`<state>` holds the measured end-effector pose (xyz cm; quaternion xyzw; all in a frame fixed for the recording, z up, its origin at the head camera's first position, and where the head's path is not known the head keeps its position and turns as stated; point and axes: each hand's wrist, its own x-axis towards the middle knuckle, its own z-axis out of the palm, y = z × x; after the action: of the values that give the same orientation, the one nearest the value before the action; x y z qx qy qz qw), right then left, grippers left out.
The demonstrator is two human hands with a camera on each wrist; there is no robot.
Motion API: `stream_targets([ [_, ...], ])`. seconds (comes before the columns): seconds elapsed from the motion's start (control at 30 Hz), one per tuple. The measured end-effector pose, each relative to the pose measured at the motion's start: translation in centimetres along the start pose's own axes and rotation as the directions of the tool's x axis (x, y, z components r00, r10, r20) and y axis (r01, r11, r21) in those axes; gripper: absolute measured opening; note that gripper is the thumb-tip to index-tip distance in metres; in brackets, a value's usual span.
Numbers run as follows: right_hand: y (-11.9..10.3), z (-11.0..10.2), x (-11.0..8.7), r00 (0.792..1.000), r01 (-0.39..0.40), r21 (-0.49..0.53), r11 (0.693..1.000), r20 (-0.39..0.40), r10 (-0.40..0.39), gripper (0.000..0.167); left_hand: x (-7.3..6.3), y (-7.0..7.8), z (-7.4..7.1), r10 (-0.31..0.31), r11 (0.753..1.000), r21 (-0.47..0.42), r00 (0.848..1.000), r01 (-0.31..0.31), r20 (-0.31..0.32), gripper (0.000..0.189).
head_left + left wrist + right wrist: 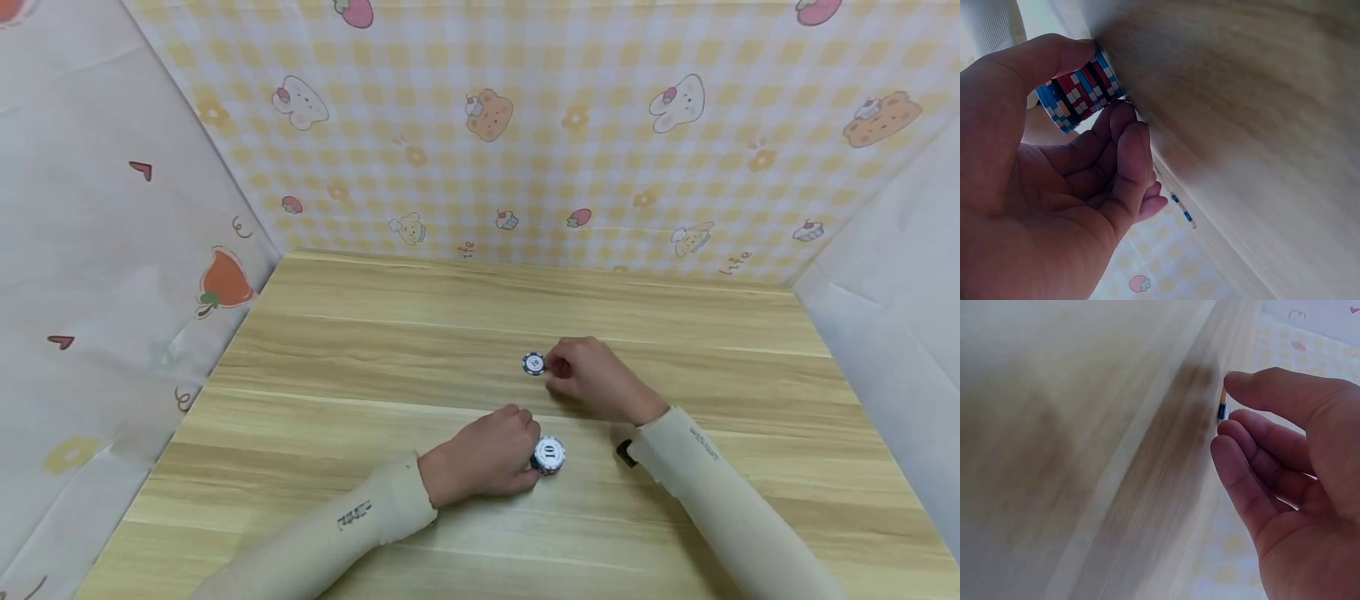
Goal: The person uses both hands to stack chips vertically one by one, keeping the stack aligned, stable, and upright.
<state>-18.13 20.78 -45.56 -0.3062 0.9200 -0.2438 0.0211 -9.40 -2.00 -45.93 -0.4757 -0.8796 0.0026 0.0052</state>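
Observation:
A short stack of poker chips (550, 456), with a white "10" on its top chip, stands on the wooden table. My left hand (487, 454) holds it from the left side, thumb and fingers around the edge. Blue, red and black chip edges (1088, 90) show in the left wrist view. Farther back, a single dark-and-white poker chip (534, 363) lies flat, also marked 10. Just right of it is my right hand (596, 379), fingers loosely bent and thumb apart from them. In the right wrist view the chip's edge (1222, 406) appears between thumb and fingertips.
The wooden table (360, 333) meets a yellow checked cloth backdrop (525, 167) at its back edge. Pale printed cloth (97, 250) hangs along the left side, and another pale cloth (892, 275) stands on the right. A small black device (627, 452) sits under the right cuff.

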Motion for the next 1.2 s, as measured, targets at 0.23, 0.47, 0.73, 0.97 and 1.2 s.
stream_targets([
  [0.23,0.5,0.1,1.2,1.000,-0.023,-0.021,1.000,-0.007,0.023,0.025,0.0,0.1,0.0,-0.006,1.000,-0.011,1.000,0.006,0.001,0.034],
  [0.47,0.6,0.2,2.2,0.999,-0.043,-0.034,0.999,0.005,0.043,0.030,0.0,0.1,-0.1,0.001,1.000,-0.013,1.000,-0.001,0.002,0.033],
  [0.73,0.4,0.3,2.9,0.998,-0.063,-0.044,0.997,0.016,0.064,0.031,0.0,0.1,-0.3,-0.005,1.000,-0.012,1.000,0.005,0.010,0.034],
  [0.97,0.2,0.3,3.2,0.998,-0.063,-0.064,0.996,0.025,0.065,0.030,0.1,0.0,-0.3,-0.002,1.000,0.001,1.000,0.002,0.024,0.036],
  [1.2,0.1,0.6,3.4,0.996,-0.075,-0.081,0.994,0.042,0.079,0.028,0.1,0.0,-0.2,-0.007,1.000,-0.002,0.999,0.007,0.036,0.037],
])
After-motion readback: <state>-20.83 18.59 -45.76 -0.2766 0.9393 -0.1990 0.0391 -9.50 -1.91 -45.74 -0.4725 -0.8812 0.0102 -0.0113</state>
